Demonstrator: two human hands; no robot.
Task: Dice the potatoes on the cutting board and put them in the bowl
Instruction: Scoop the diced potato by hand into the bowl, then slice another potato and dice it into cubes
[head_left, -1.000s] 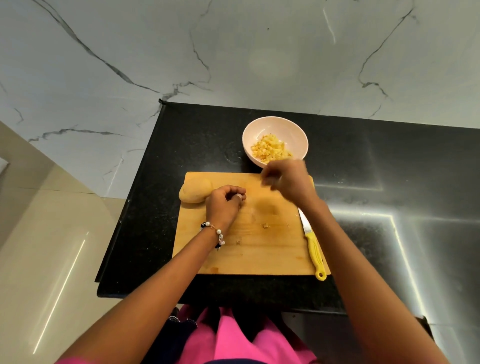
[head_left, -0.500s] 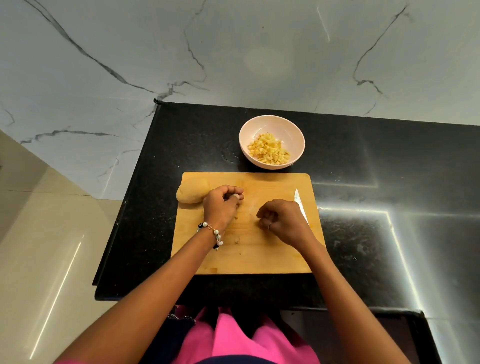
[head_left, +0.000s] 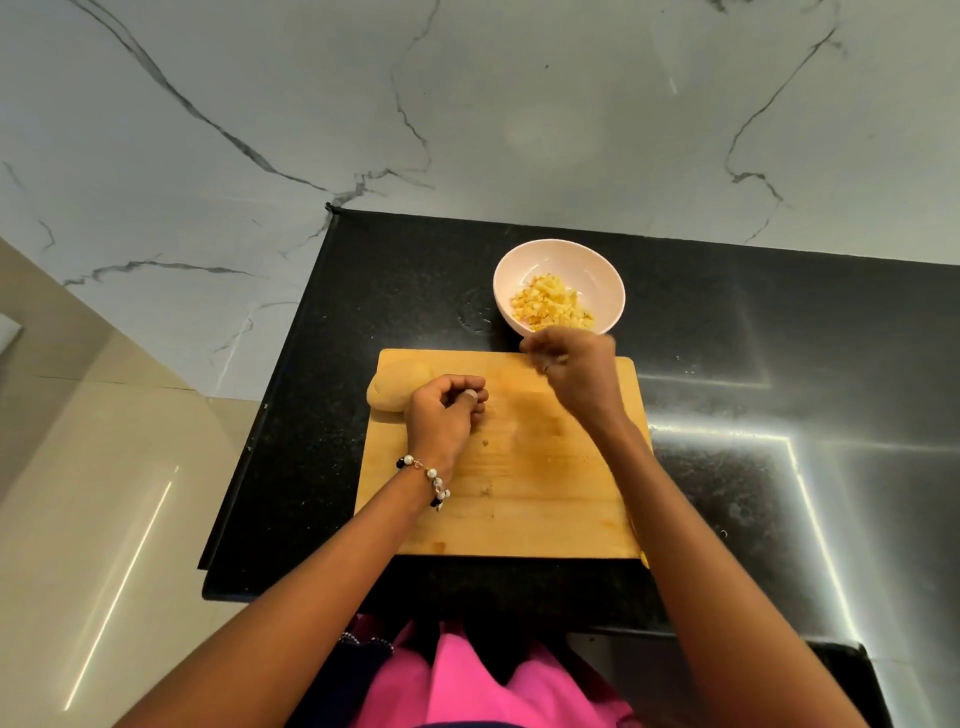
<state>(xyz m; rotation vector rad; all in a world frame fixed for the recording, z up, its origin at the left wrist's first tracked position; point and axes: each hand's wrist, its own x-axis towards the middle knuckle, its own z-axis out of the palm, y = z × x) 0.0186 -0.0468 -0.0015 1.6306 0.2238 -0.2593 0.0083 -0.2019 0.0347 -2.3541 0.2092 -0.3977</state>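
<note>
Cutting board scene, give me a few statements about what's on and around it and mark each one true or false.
1. The bowl holds diced potato. True.
2. A whole potato lies at the far left corner of the cutting board. True.
3. The bowl stands on the cutting board. False: it stands on the black counter just beyond the board.
4. The right hand rests flat in the middle of the board. False: it is at the board's far edge, by the bowl.
5. The left hand has a beaded bracelet on its wrist. True.
</note>
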